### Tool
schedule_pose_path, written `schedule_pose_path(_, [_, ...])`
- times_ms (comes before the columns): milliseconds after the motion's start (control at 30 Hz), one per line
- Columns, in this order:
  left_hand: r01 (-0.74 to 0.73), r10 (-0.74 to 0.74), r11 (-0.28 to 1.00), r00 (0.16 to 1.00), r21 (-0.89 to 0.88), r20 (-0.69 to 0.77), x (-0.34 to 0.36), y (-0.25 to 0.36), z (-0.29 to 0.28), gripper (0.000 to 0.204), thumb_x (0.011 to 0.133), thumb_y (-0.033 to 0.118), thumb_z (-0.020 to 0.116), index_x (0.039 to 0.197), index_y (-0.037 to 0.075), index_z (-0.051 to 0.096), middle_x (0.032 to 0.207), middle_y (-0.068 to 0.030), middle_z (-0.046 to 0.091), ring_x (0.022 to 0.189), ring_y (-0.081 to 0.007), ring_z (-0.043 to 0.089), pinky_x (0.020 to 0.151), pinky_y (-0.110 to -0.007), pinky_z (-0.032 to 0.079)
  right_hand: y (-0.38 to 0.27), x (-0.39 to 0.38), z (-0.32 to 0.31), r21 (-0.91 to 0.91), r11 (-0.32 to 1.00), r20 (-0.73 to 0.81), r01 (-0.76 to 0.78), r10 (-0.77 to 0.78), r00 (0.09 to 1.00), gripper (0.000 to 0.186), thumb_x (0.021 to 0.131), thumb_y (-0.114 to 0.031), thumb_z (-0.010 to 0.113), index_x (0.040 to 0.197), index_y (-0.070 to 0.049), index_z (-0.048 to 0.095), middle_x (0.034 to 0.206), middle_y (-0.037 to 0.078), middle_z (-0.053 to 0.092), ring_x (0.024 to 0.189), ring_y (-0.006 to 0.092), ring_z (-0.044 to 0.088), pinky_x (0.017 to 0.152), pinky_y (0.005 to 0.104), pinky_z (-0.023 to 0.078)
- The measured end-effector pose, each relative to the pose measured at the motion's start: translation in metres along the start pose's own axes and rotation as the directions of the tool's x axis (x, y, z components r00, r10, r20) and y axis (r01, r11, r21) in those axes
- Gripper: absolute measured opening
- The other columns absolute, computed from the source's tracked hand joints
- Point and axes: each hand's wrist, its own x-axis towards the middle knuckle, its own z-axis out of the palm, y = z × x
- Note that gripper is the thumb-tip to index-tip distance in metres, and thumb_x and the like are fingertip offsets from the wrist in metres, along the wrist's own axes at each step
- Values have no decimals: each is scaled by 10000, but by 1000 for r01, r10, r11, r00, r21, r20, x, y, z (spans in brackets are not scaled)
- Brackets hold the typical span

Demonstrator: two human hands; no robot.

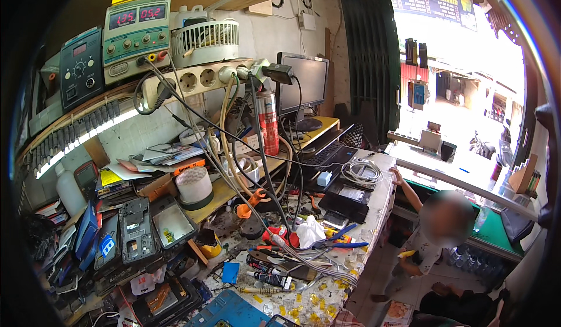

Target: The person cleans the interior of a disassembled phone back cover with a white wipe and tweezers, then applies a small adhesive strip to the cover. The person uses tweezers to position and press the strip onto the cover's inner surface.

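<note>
Neither my left hand nor my right hand shows in this view. A cluttered workbench [236, 295] fills the lower middle. On it lie a blue mat [231, 310], black tubes [270, 279], a small blue square [230, 272] and scattered yellow tape scraps [315, 299]. Blue-handled pliers [350, 245] rest beside a crumpled white tissue [312, 232]. Farther back, a coiled pale cable [361, 173] lies near a black laptop [327, 154]. Opened phone housings [138, 227] are piled at left.
A power supply [137, 37] and another control unit [82, 67] stand on the shelf above. Cables hang from a socket strip [188, 81] across the bench. A person [418, 245] stands right of the bench, one hand on its edge. Dark clothing [456, 306] shows at lower right.
</note>
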Motion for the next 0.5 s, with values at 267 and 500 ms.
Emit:
schedule_pose_path(267, [32, -31, 999, 998, -22, 47, -5, -7, -4, 164, 814, -38, 717, 977, -43, 693, 979, -219, 704, 884, -349, 701, 786, -391, 577, 7, 2, 0, 26, 1000, -12, -9, 9, 1000, 375, 1028, -384, 546, 1087, -22, 626, 818, 122, 701, 695, 224, 665, 603, 359, 523])
schedule_pose_path(500, [71, -70, 997, 994, -9, 87, -9, -14, -11, 261, 770, -32, 767, 1017, -12, 683, 1028, -203, 702, 932, -361, 692, 824, -406, 570, 11, 6, 0, 156, 988, -27, -4, 9, 1000, 290, 1001, -254, 622, 1052, 31, 607, 820, 135, 700, 737, 219, 705, 646, 335, 574])
